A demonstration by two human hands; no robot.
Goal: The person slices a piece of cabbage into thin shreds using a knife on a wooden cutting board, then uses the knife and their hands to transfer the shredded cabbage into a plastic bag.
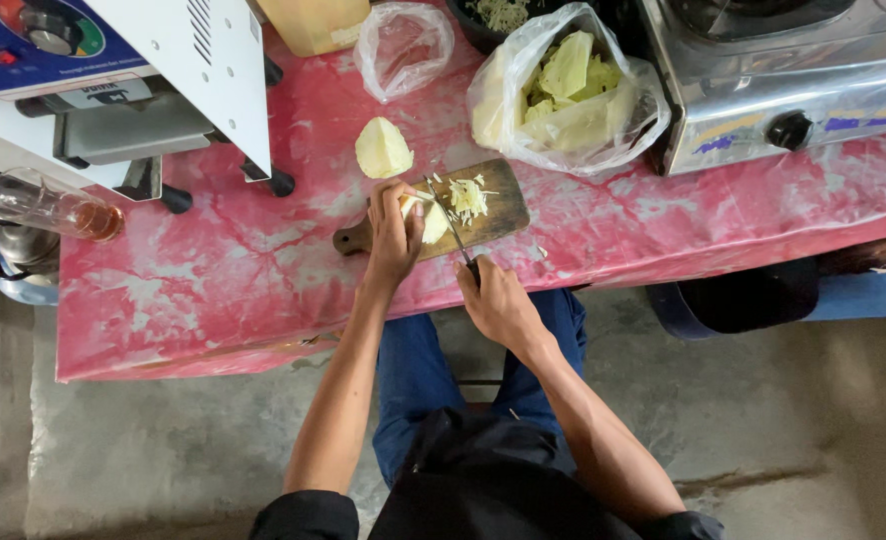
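- The wooden cutting board [493, 215] lies on a table covered with a pink mottled cloth [263, 270], its handle end pointing away from the stove.
- The left hand [395, 232] presses down on a pale cabbage piece [433, 222] on the board, fingers curled over and closed on it.
- The right hand [498, 300], just off the board's near edge, is clamped around the dark handle of a knife [453, 225]; the blade lies across the board, right against the held cabbage.
- A small heap of shredded cabbage [468, 197] sits on the board on the far side of the blade.
- A cabbage wedge [382, 148] rests on the cloth just beyond the board's handle end.
- A clear plastic bag of cabbage chunks [563, 90] stands beyond the board, touching a steel gas stove [763, 90].
- An emptier clear bag [403, 45] lies further beyond the board.
- A white machine with a blue panel [113, 70] stands well apart from the board, a glass jug [48, 205] beside it.
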